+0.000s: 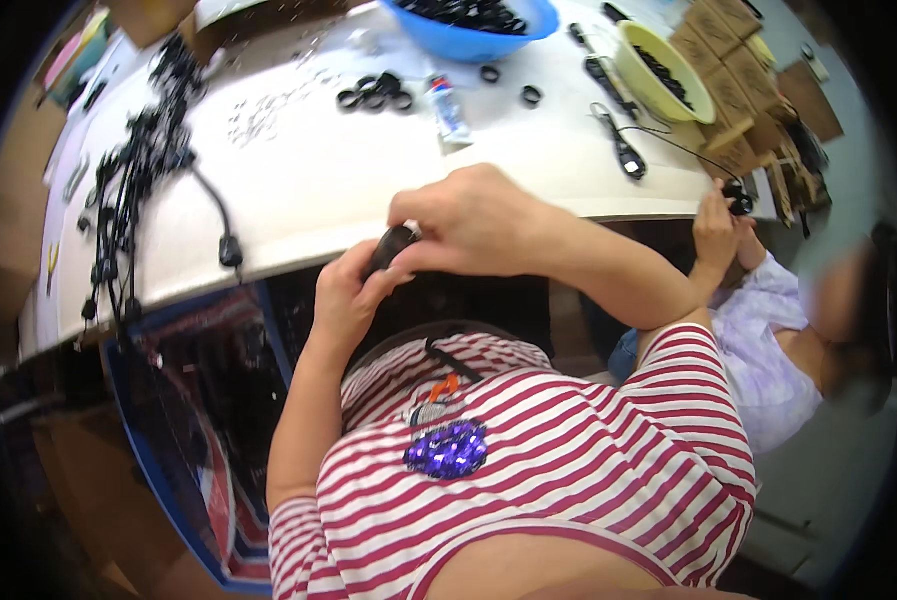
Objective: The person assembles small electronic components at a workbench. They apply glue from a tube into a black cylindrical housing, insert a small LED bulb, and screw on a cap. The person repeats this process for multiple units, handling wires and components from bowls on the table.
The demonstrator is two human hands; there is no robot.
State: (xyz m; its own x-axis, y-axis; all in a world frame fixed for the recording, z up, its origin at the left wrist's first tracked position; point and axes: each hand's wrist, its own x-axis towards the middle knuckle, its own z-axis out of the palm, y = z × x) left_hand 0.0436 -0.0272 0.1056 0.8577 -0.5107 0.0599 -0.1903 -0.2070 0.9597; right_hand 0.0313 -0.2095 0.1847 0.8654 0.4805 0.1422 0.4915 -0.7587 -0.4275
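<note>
Both my hands meet at the table's near edge around a small dark, rounded piece (pixel 392 248). My left hand (pixel 346 295) pinches it from below between thumb and fingers. From the other side my right hand (pixel 476 222) closes over its upper end, fingers curled and thumb against it. The fingers cover much of the piece, so its exact kind does not show. Beyond my hands, a white and blue tube (pixel 448 110) lies on the white table (pixel 308 190), beside a cluster of black rings (pixel 376 93).
A bundle of black cables with plugs (pixel 153 150) hangs over the table's left edge. At the back stand a blue basin (pixel 438 38) and a yellow basin (pixel 673 85) of black parts. On the right, another person's hands (pixel 716 230) hold a black corded part near cardboard boxes (pixel 733 70).
</note>
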